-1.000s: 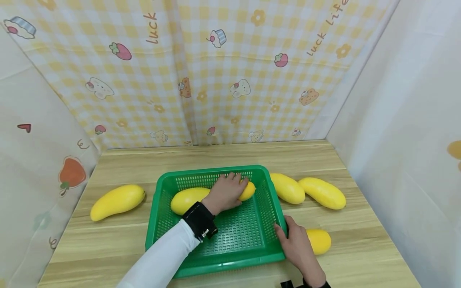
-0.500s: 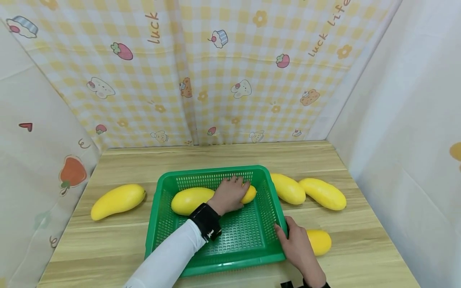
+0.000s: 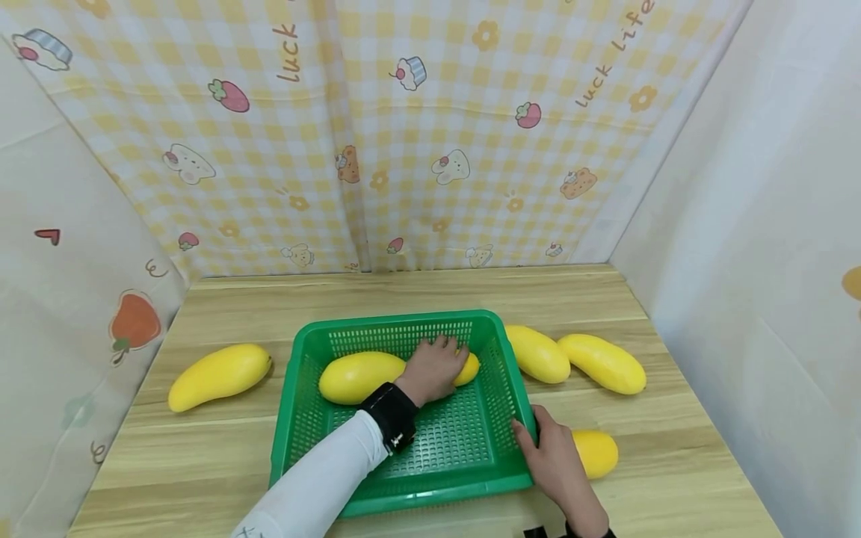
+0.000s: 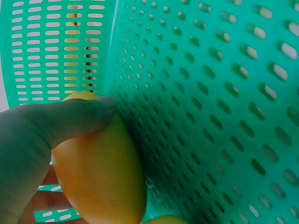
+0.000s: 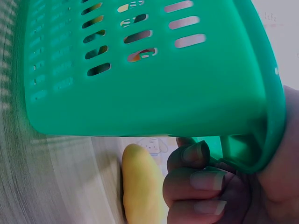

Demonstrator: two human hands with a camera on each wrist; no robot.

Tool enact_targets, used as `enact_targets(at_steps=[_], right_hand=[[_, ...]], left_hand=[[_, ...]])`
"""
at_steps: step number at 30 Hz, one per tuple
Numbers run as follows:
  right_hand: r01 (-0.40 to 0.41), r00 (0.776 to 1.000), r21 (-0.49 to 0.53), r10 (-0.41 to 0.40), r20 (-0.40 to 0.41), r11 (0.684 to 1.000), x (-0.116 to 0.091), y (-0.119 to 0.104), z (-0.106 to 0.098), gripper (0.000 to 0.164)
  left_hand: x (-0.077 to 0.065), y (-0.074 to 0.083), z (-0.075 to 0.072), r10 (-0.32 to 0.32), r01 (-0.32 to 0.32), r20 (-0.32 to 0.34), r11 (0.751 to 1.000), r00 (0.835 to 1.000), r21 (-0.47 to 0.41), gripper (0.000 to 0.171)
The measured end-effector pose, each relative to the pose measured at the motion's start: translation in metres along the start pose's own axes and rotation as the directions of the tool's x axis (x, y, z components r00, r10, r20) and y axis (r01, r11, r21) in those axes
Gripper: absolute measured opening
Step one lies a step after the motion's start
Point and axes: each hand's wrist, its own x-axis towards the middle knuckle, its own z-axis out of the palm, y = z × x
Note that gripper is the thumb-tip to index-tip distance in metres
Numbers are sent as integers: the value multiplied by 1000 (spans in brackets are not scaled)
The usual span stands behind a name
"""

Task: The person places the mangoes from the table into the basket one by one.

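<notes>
My left hand (image 3: 433, 371) is inside the green plastic basket (image 3: 444, 489), gripping a yellow mango (image 3: 468, 369) near the back right corner. In the left wrist view the thumb lies across that mango (image 4: 105, 172), and some fingers show on its other side. A second mango (image 3: 356, 376) lies in the basket to the left, partly behind the wrist. My right hand (image 3: 558, 459) holds the basket's right rim close to the front corner. From the right wrist view, its fingers curl under the rim.
Outside the basket, one mango (image 3: 220, 377) lies on the wooden table (image 3: 222, 463) at left. On the right are two mangoes side by side, the nearer (image 3: 541, 355) and the farther (image 3: 602, 362), plus another (image 3: 595, 453) partly behind the right hand. A checked curtain (image 3: 417, 209) hangs behind.
My left hand has shifted slightly right and toward me inside the basket, the gripped mango moving a little with it. The right hand stays on the rim.
</notes>
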Motion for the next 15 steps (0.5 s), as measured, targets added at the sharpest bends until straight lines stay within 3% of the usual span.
enact_targets(at_steps=[7, 15], right_hand=[[-6, 1000, -3, 6, -11, 1000, -1, 1, 0, 34], [-29, 1000, 8, 29, -3, 1000, 2, 1, 3, 31]], left_hand=[[0, 4, 0, -16, 16, -11, 1000, 1000, 9, 64], [-3, 2, -3, -1, 1, -10, 1000, 1000, 22, 77]])
